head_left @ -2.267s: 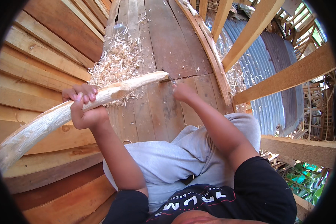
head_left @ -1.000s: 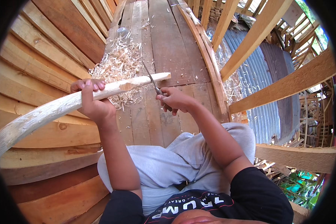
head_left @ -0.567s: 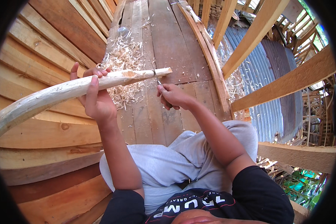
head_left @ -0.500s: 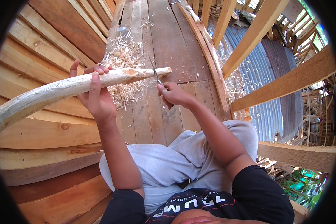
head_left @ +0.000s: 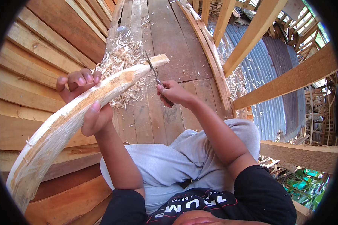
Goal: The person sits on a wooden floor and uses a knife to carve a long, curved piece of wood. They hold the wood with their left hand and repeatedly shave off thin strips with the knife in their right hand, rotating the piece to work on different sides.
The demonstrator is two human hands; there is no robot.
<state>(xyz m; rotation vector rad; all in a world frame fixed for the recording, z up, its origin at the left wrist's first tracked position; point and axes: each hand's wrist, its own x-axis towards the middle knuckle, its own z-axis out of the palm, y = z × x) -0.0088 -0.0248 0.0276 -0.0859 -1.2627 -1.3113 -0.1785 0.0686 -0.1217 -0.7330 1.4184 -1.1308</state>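
Note:
A long, curved, peeled wooden pole point(head_left: 60, 123) slants from the lower left up to the middle, its carved, tapered end pointing right and away from me. My left hand point(head_left: 84, 95) grips it from below, thumb on the near side and fingers round the far side. A flat, yellowish cut face runs along its upper side. In my right hand point(head_left: 172, 93) is a knife point(head_left: 152, 67), its handle mostly hidden in the closed fingers. The thin dark blade lies across the pole near the tapered end.
Curled wood shavings point(head_left: 125, 56) are heaped on the plank floor point(head_left: 172, 37) beyond the pole. A small clear cup-like thing point(head_left: 122, 30) stands by the heap. A board wall point(head_left: 37, 71) rises on the left. Wooden railing posts point(head_left: 285, 80) and corrugated metal sheets point(head_left: 266, 93) are on the right.
The pole has rolled and tilted, its near end swinging down and its tip rising, so the cut face now shows. My left hand has shifted left with its grip. The right hand has barely moved.

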